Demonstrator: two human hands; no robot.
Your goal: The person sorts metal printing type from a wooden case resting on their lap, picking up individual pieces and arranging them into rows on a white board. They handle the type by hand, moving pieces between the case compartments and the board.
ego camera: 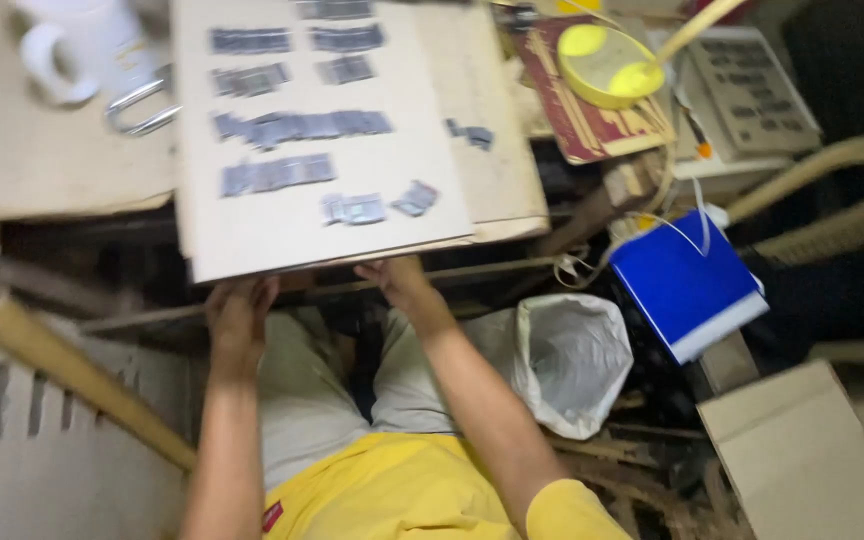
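A pale board carries several small grey metal pieces laid out in rows. My left hand is at its near edge, with the fingers tucked under the board. My right hand grips the same edge a little to the right, fingers curled beneath it. Both forearms reach up from my lap, over grey shorts and a yellow shirt. The frame is blurred by motion.
A white mug and a metal clip sit on cardboard at the upper left. A yellow bowl, a calculator, a blue box, a white plastic bag, a cardboard tube and a wicker chair surround me.
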